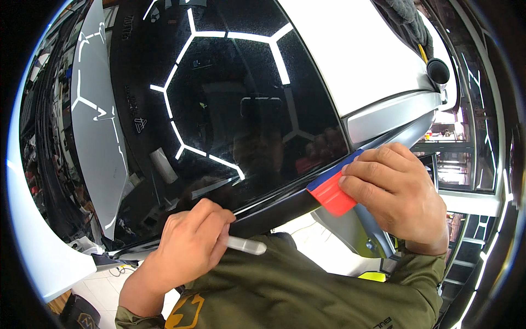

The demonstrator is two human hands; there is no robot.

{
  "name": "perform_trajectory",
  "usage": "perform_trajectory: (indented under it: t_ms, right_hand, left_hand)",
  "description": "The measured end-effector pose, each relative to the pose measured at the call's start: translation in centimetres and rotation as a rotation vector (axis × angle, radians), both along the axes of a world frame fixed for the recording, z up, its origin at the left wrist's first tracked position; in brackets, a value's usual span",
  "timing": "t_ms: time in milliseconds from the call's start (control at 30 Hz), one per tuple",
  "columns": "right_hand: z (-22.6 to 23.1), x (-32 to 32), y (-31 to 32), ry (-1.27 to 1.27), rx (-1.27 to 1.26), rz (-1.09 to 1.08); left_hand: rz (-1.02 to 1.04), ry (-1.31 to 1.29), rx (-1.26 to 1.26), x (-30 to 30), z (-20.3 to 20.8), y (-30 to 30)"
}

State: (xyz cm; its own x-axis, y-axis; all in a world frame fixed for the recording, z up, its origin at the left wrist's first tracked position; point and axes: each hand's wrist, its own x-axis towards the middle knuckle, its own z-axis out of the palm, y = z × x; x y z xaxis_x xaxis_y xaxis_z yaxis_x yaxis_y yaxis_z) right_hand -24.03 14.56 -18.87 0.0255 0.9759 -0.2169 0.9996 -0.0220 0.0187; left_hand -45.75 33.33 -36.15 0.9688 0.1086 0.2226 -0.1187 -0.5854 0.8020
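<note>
My left hand is closed round a slim tool with a silver-grey handle, its rounded end sticking out to the right; the working end is hidden by my fingers. That hand rests by the near edge of a glossy dark glass panel on a vehicle. Further right, my right hand pinches a red squeegee with a blue edge strip. The blue edge lies against the dark trim strip that borders the glass, just below the corner of a silver-grey trim piece.
A white body panel adjoins the glass at the upper right. Beyond it are a dark grey cloth and a black round-ended tube. Hexagonal ceiling lights reflect in the glass. A dark bin-like object stands on the tiled floor, lower left.
</note>
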Motion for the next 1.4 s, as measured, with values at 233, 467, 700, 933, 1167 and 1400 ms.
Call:
perform_trajectory:
  t_ms: [233, 467, 700, 933, 1167, 1400]
  right_hand:
    - [0.0, -0.6, 2.5, 0.013, -0.134, -0.006]
    - [-0.5, -2.1, 2.6, 0.139, -0.073, 0.054]
    - [-1.2, -3.1, 4.7, 0.135, -0.206, 0.111]
    - [-3.2, -5.0, 6.6, 0.18, -0.244, 0.145]
    - [-3.1, -5.7, 5.8, 0.246, -0.03, 0.082]
    - [-6.5, -9.0, 6.8, 0.126, -0.098, 0.232]
  left_hand:
    - [0.103, 0.08, -0.052, -0.4, -0.7, -0.5]
    - [0.202, 0.1, 0.019, -2.2, -0.9, -1.0]
    - [0.169, 0.094, -0.14, -3.0, -1.1, 0.3]
    - [0.279, 0.167, 0.154, -7.1, -2.3, 1.5]
    - [0.202, 0.128, -0.209, -8.6, -4.3, 3.3]
    - [0.211, 0.072, -0.161, -8.1, -4.7, 4.0]
